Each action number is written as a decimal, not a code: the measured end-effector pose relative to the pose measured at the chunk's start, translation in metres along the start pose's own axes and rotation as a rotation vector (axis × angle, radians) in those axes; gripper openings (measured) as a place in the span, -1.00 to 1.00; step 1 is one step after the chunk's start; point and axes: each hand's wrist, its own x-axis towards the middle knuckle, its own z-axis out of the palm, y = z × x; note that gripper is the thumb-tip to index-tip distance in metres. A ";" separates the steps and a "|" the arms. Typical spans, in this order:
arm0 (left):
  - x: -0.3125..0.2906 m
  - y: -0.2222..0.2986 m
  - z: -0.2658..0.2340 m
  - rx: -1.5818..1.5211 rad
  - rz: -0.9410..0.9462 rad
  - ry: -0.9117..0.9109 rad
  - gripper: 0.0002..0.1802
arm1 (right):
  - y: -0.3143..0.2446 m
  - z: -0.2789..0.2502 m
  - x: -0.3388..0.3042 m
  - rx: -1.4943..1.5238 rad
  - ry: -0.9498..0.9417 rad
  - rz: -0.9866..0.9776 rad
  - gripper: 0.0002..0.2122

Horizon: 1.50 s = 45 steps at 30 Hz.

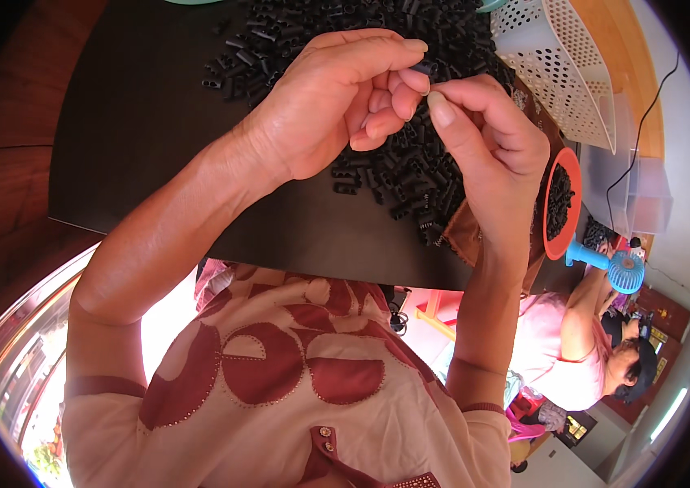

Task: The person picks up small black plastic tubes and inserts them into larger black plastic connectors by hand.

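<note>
My left hand (337, 93) is raised over the dark table. Its thumb and fingers close on a small black tubular part (421, 68). Right beside it, my right hand (495, 134) pinches thumb against index finger, close to my left fingertips. Whatever sits in that pinch is too small to make out. Under and behind both hands spreads a large heap of short black tubular parts (418, 167), some lying loose along its edges.
A white perforated basket (552, 69) stands at the far right. Nearer are a red bowl (552, 240) of small black pieces, a blue handheld fan (623, 272) and a brown cloth (465, 232). Clear plastic boxes (650, 195) lie beyond. Another person (568, 350) in pink is at right.
</note>
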 end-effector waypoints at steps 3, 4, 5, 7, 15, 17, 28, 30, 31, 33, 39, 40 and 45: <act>0.000 0.000 0.001 0.010 -0.002 0.007 -0.76 | -0.003 -0.003 -0.002 0.080 0.044 0.019 -0.93; 0.000 0.000 0.001 0.016 -0.006 0.008 -0.76 | -0.005 -0.004 -0.003 0.156 0.060 0.080 -0.93; -0.001 0.001 0.001 0.017 -0.004 0.008 -0.76 | -0.007 -0.004 -0.003 0.157 0.058 0.078 -0.93; -0.001 0.001 0.002 0.043 -0.004 -0.007 -0.77 | -0.012 -0.003 -0.003 0.350 0.074 0.142 -0.94; -0.003 0.000 0.006 0.113 0.022 -0.024 -0.78 | -0.016 0.001 -0.007 0.566 0.122 0.231 -0.95; -0.004 0.000 0.007 0.136 0.031 -0.030 -0.78 | -0.015 0.001 -0.008 0.579 0.127 0.232 -0.95; -0.007 -0.004 0.007 0.238 0.092 -0.098 -0.76 | -0.018 0.009 -0.016 0.748 0.230 0.301 -0.96; -0.008 -0.006 0.007 0.245 0.101 -0.100 -0.76 | -0.017 0.011 -0.017 0.762 0.249 0.297 -0.96; -0.008 -0.006 0.007 0.252 0.111 -0.100 -0.76 | -0.014 0.012 -0.019 0.695 0.227 0.234 -0.95; -0.006 -0.007 0.006 0.244 0.102 -0.110 -0.76 | -0.012 0.013 -0.019 0.628 0.206 0.172 -0.95; -0.007 -0.007 0.006 0.223 0.076 -0.092 -0.76 | -0.012 0.014 -0.020 0.583 0.216 0.130 -0.92; -0.006 -0.006 0.006 0.221 0.069 -0.082 -0.76 | -0.013 0.014 -0.020 0.551 0.226 0.145 -0.91; -0.006 -0.006 0.006 0.211 0.061 -0.068 -0.77 | -0.016 0.010 -0.021 0.492 0.194 0.153 -0.89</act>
